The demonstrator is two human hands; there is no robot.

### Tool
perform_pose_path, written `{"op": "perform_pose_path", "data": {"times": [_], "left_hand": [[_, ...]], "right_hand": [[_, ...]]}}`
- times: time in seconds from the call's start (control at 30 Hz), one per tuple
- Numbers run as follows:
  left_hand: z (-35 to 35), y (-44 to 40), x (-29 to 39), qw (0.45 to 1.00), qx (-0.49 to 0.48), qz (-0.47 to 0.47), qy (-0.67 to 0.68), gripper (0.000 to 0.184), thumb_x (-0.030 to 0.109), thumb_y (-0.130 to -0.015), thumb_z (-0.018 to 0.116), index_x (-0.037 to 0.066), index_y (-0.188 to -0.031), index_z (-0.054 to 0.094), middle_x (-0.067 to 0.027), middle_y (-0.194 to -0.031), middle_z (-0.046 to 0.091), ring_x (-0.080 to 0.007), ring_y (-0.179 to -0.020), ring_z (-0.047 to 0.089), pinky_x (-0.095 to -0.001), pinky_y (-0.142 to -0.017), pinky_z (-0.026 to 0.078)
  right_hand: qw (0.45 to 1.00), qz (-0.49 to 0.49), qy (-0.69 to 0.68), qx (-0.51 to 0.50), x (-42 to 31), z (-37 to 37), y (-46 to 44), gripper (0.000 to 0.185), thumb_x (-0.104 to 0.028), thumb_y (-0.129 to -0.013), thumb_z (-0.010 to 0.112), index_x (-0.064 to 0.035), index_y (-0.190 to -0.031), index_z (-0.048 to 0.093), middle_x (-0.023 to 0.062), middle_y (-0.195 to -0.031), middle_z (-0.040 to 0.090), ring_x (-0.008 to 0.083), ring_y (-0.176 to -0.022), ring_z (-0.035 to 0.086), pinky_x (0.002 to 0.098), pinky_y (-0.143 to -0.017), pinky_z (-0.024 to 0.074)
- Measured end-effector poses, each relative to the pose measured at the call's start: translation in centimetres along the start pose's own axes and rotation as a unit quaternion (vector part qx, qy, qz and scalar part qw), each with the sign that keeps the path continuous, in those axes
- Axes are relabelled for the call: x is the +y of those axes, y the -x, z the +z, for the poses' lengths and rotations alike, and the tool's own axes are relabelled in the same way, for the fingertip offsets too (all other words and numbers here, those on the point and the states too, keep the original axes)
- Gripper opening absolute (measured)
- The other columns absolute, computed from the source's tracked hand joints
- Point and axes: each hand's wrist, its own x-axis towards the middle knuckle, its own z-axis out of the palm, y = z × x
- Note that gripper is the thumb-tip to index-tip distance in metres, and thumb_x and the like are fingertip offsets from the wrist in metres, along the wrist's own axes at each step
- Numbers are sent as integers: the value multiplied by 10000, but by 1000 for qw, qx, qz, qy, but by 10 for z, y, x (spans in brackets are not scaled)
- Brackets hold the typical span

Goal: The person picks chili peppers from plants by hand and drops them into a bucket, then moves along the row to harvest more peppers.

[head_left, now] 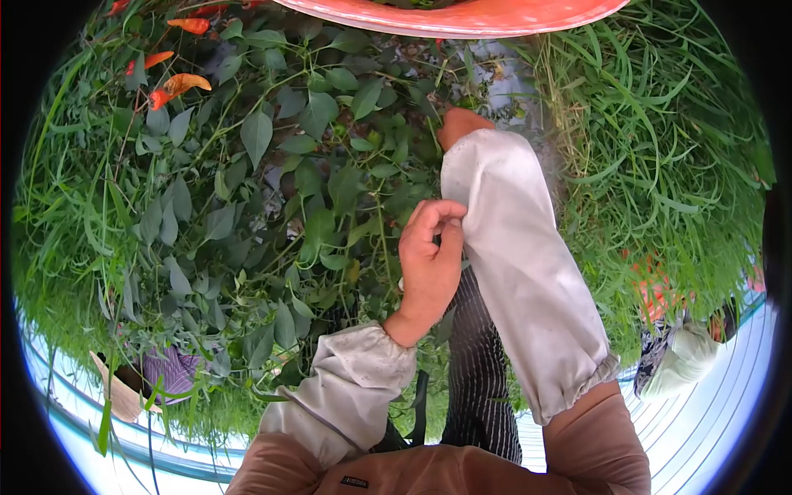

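Head view: left hand (431,262), fingers curled narrowly toward the thumb beside the white right sleeve cover (516,247); whether it grips anything cannot be told. Right hand (464,126), partly hidden, reaches to the edge of the chili plant (318,165); its grip cannot be told. Orange-red chilies (179,87) hang upper left; a red rim (462,21) crosses the top.

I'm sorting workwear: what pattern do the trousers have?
The trousers are dark with pale stripes; head view.
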Motion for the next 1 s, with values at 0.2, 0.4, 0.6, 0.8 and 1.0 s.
{"op": "perform_pose_path", "data": {"times": [0.2, 0.4, 0.6, 0.8, 1.0], "left_hand": [[1, -10, 1, 996, -22, -41, 70, 256, -33, -900, 526, -3, -1150, 568, -49, -1067, 599, -126, -960, 558, -259, -833, 472], [11, -16, 18, 972, -39, -148, 178, 340, 113, -934, 585, 3, -1253, 542, -67, -1168, 583, -146, -1009, 559, -291, -879, 472], [9, -20, -1, 980, -50, -135, 138, 285, 188, -922, 636, 2, -1138, 639, -43, -1112, 573, -119, -994, 544, -275, -882, 449], [6, -19, 8, 973, -150, -39, -169, 284, 172, -850, 697, 37, -1098, 670, -89, -957, 577, -204, -901, 559, -305, -811, 460], [8, -12, 11, 927, -213, 74, -299, 298, 124, -782, 680, 42, -1064, 632, -153, -891, 558, -359, -820, 586, -434, -695, 478]], "right_hand": [[904, 27, -381, 192, 37, 4, 50, 221, -221, -880, 644, -1, -893, 663, 58, -760, 664, 146, -640, 602, 303, -576, 479], [731, 32, -647, 217, 21, -16, 156, 88, -86, -905, 652, -5, -938, 637, -15, -804, 620, 39, -659, 519, 195, -587, 434], [860, -47, -467, 201, -1, -19, 195, 106, -23, -851, 668, 22, -935, 621, 6, -844, 616, 94, -709, 560, 246, -652, 465], [518, 108, -843, -96, 30, -34, 196, 144, -94, -858, 576, -31, -983, 609, 12, -793, 588, 94, -710, 559, 242, -666, 463], [787, 161, -593, -58, 35, -29, 200, 265, -263, -899, 652, -10, -972, 619, -17, -697, 564, 49, -584, 493, 198, -528, 415]]}}
